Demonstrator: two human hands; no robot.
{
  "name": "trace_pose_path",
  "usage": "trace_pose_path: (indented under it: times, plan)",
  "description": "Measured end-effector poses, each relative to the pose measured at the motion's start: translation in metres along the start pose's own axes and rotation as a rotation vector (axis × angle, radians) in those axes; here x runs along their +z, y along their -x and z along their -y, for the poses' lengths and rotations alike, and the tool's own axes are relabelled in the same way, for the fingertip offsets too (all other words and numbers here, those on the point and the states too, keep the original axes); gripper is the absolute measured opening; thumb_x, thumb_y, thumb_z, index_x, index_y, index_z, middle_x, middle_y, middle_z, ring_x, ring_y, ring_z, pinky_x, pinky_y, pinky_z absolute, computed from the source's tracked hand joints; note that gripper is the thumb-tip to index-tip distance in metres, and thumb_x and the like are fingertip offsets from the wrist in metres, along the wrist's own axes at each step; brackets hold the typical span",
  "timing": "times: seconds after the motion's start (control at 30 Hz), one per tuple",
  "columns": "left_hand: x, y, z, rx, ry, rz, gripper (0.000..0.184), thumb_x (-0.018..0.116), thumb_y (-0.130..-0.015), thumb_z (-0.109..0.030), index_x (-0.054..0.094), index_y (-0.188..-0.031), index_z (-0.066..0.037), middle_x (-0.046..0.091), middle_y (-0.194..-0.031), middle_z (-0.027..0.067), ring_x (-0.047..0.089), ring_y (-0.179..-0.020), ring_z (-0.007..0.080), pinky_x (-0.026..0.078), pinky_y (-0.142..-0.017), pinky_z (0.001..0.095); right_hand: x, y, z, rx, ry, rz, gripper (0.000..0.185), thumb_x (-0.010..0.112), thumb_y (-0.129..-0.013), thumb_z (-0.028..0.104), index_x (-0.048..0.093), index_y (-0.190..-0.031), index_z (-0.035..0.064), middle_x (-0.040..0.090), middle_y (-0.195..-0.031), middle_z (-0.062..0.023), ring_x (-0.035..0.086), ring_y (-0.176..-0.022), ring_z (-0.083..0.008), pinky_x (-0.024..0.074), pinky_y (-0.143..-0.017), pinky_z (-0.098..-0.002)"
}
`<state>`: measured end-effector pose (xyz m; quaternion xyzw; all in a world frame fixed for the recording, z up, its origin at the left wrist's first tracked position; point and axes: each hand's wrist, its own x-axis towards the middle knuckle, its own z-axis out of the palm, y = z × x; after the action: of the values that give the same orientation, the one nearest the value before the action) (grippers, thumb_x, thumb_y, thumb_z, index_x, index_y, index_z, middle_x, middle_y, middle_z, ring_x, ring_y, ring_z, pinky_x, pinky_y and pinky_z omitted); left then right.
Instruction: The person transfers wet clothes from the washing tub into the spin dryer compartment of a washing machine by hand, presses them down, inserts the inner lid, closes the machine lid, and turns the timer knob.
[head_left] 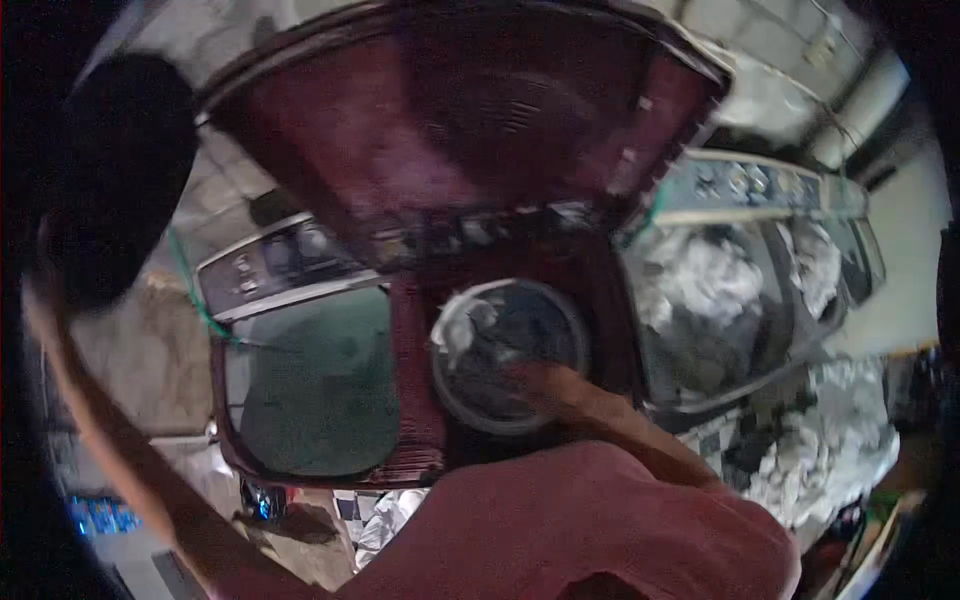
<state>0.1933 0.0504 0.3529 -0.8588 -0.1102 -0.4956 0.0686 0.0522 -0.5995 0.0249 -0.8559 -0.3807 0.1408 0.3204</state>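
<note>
A dark red twin-tub washing machine (418, 430) stands in front of me with its lid (350, 110) raised. My right hand (540, 385) reaches into the round spin tub (580, 345), where white cloth (462, 322) and dark contents lie; its fingers are blurred. At the far left, my left hand (45, 275) is raised beside a dark round object (130, 180), and its fingers are lost in shadow. Greenish water or a cover fills the square tub (320, 390) left of the spin tub.
Another machine (700, 385) on the right holds white cloth (705, 275). More pale cloth (830, 440) is heaped below it. A green hose or cord (190, 285) runs down at the left. White cloth (385, 525) lies near the floor below the red machine.
</note>
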Motion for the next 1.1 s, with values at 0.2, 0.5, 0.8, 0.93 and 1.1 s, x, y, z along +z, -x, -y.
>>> trace_pose_path:
  times: [0.2,0.5,0.8,0.93,1.1]
  plan:
    - [-0.153,0.198,-0.071,-0.342,0.359,0.263,0.036,0.048,-0.093,-0.019,0.049,-0.128,-0.010,0.050,-0.130,0.0106,0.049,-0.117,0.0252,0.040,-0.102,0.0403,0.027,-0.040,0.040,-0.182,-0.452,-0.178,0.060,0.060,-0.087,0.024,0.028,-0.136,0.0081,0.024,-0.141,-0.0171,0.030,-0.128,-0.0348,0.0288,-0.104,-0.0438]
    - [-0.127,0.337,-0.237,-0.911,1.450,0.675,0.050,0.049,-0.092,-0.017,0.035,-0.139,-0.010,0.046,-0.133,0.0128,0.048,-0.115,0.0229,0.037,-0.097,0.0357,0.058,-0.011,0.040,-0.193,-0.943,-0.452,0.085,0.063,-0.085,0.024,0.004,-0.145,0.0112,0.003,-0.150,-0.0158,0.015,-0.136,-0.0299,0.0198,-0.109,-0.0440]
    - [-0.111,0.399,-0.364,-1.182,1.377,1.126,0.067,0.054,-0.089,-0.041,0.029,-0.140,-0.005,0.041,-0.134,0.0177,0.045,-0.117,0.0272,0.034,-0.097,0.0380,0.047,0.056,0.004,0.573,-1.165,-0.518,0.091,0.064,-0.082,0.043,0.009,-0.144,0.0040,0.015,-0.147,-0.0211,0.018,-0.136,-0.0313,0.0186,-0.110,-0.0392]
    - [-0.079,0.469,-0.369,-1.072,1.205,1.178,0.074,0.058,-0.088,-0.037,0.017,-0.145,-0.012,0.032,-0.141,0.0166,0.040,-0.120,0.0280,0.032,-0.098,0.0381,0.039,0.066,-0.014,0.641,-1.020,-0.661,0.074,0.063,-0.084,0.040,0.030,-0.138,0.0024,0.023,-0.145,-0.0161,0.022,-0.134,-0.0290,0.0216,-0.108,-0.0372]
    - [-0.081,0.476,-0.391,-0.868,1.586,1.481,0.076,0.061,-0.086,-0.035,0.019,-0.145,-0.011,0.017,-0.147,0.0170,0.028,-0.130,0.0283,0.029,-0.102,0.0408,0.022,0.053,-0.053,0.635,-1.037,-0.650,0.050,0.063,-0.084,0.036,0.055,-0.120,0.0007,0.041,-0.135,-0.0112,0.040,-0.121,-0.0265,0.0312,-0.100,-0.0366]
